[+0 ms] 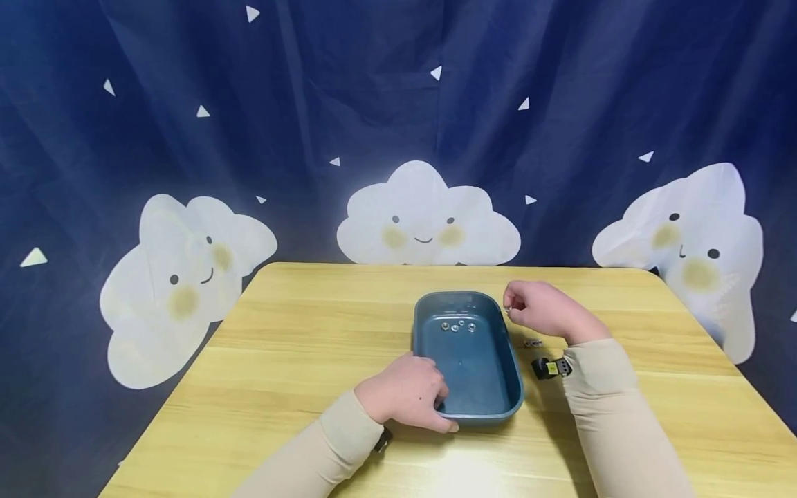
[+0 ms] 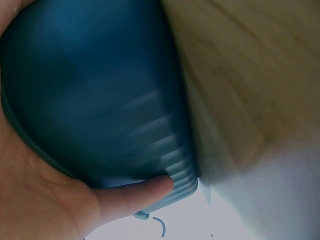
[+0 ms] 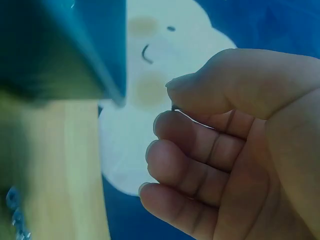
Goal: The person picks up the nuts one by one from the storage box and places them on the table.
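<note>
A dark blue plastic bin (image 1: 476, 377) lies on the table, with several small metal nuts (image 1: 454, 328) on its floor toward the far end. At the near left corner my left hand (image 1: 407, 389) grips the bin's wall, the thumb (image 2: 135, 195) lying along its ribbed outer side. My right hand (image 1: 544, 308) is just beyond the far right rim, pinching a small metal nut (image 1: 508, 310) between thumb and forefinger. Only a sliver of that nut shows in the right wrist view. A short row of metal nuts (image 1: 533, 343) lies on the table right of the bin.
The wooden table (image 1: 299, 346) extends around the bin on every side. A dark blue curtain (image 1: 386, 90) with white clouds hangs behind its far edge. A black wrist camera (image 1: 548, 368) sits beneath the right sleeve, close to the row of nuts.
</note>
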The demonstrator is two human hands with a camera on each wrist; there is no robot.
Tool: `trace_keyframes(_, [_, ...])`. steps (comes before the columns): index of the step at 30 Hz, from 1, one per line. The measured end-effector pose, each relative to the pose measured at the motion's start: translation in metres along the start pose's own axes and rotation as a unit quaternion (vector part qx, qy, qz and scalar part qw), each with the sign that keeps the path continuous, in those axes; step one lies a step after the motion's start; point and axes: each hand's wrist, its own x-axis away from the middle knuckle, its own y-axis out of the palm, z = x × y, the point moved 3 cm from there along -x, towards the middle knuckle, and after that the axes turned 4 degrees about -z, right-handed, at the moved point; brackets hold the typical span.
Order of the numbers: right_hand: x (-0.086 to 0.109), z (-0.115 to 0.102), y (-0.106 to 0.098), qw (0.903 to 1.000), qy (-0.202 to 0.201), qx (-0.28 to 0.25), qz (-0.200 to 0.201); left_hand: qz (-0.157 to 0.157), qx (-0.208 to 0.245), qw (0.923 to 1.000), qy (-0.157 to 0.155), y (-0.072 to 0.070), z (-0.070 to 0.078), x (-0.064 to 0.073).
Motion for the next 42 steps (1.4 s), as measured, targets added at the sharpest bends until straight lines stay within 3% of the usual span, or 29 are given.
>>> trace_keyframes(15, [0.017,0.041,0.015,0.9983,0.048,-0.002,-0.032,0.000,0.002,1.0000,0.001,0.002,-0.001,-0.001])
trace_keyframes(26, [0.034,0.073,0.016,0.9910,0.094,-0.016,-0.094,0.000,0.006,1.0000,0.000,-0.001,-0.002,-0.002])
trace_keyframes(30, [0.036,0.078,0.021,0.9876,0.106,-0.030,-0.112,0.001,0.004,1.0000,0.001,0.000,-0.002,-0.002])
trace_keyframes(42, [0.033,0.082,0.033,0.9839,0.119,-0.065,-0.116,0.002,0.003,1.0000,0.006,-0.001,-0.001,-0.002])
